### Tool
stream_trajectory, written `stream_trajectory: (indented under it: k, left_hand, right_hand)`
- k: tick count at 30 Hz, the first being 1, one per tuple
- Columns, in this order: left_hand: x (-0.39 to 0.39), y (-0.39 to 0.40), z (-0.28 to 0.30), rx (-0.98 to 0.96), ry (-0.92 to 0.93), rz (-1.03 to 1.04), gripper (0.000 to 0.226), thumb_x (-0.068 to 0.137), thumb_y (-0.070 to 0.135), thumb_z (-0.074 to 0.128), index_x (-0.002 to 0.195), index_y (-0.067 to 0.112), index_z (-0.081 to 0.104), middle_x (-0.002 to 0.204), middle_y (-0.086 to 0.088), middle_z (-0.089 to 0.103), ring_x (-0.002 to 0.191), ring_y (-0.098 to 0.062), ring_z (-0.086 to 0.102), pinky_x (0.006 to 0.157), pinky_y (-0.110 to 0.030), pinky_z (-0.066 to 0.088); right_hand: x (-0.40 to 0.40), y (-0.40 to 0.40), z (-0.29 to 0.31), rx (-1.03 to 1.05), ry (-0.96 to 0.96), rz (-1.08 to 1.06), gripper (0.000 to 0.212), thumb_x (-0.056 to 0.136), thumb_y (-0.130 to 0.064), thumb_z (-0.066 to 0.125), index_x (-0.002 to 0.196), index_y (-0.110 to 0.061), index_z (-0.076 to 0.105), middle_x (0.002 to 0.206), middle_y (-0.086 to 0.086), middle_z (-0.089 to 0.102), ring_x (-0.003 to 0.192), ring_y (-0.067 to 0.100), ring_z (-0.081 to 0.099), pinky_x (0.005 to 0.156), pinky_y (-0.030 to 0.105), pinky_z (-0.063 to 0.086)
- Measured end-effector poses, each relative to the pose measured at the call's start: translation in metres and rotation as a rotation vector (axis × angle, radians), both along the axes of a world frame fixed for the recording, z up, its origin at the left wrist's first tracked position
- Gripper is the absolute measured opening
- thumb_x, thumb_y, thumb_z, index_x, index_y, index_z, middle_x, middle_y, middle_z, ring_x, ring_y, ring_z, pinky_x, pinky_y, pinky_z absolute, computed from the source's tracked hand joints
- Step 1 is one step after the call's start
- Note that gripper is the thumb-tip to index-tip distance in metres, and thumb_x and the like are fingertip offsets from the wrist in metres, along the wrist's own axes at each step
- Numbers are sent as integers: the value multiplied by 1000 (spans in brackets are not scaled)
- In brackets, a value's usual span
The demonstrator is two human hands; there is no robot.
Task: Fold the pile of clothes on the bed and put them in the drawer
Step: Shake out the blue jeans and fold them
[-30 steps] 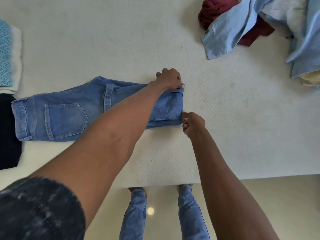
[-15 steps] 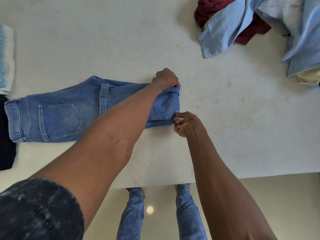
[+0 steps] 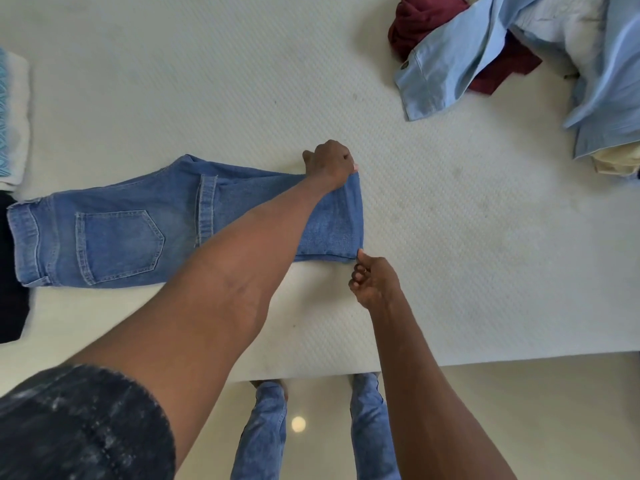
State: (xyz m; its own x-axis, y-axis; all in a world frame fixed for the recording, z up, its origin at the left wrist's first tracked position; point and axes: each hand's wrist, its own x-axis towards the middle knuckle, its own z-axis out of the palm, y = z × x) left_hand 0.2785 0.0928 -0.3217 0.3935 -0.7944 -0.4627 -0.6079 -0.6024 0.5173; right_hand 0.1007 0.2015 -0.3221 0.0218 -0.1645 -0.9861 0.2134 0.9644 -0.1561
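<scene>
Blue jeans (image 3: 117, 244) lie flat across the white bed (image 3: 450, 237), waistband to the left, legs doubled back to a fold at the right. My left hand (image 3: 329, 164) is clenched on the far corner of that fold. At the near corner my right hand (image 3: 372, 278) has its fingers curled and its thumb tip on the denim edge. The unfolded pile sits at the top right: a maroon garment (image 3: 426, 26), a light blue denim shirt (image 3: 450, 64) and a cream piece (image 3: 616, 157).
Folded items lie at the left edge: a teal-patterned white piece (image 3: 12, 116) and a dark one (image 3: 10, 271). The bed's near edge runs just below my arms. Beyond it are pale floor (image 3: 519, 427) and my legs in jeans (image 3: 263, 438).
My right hand has slid slightly toward me, so only the thumb overlaps the near corner. The left hand holds the same corner. The view has shifted a little.
</scene>
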Motion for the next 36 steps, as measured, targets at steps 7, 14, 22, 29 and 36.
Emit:
stream_trajectory:
  k: [7,14,22,29,36]
  left_hand:
    - [-15,45,-11,-465,-521,85,19,97,20,47,95,13,64,98,-6,58,90,-25,53,80,-36,33]
    - [7,154,-37,79,-524,-84,63,102,57,16,157,25,17,165,-8,12,151,-33,5,117,-60,-8]
    - [32,174,-40,43,-395,-192,73,98,67,12,156,29,-10,163,-8,-20,149,-29,-21,117,-60,-11]
    - [56,176,-39,323,-202,-95,91,83,86,12,149,37,-27,155,0,-40,142,-25,-37,113,-57,-23]
    - [67,166,13,3,173,294,62,93,54,56,146,26,43,157,-4,34,146,-26,28,116,-43,27]
  right_hand:
    - [23,-16,14,-658,528,624,32,98,-32,53,115,-6,56,107,5,61,89,17,60,77,34,53]
    - [32,-3,3,-589,418,729,26,100,-27,52,112,-5,50,103,6,56,89,21,57,73,33,47]
    - [40,-11,9,-748,662,884,39,88,-20,64,119,-1,49,110,11,55,103,29,58,87,41,51]
    - [29,-58,2,-516,288,683,23,85,-17,74,77,-8,54,86,9,60,76,22,58,55,26,44]
    - [47,-42,64,-777,207,655,14,83,-14,62,78,-11,49,73,6,48,66,17,47,55,28,39]
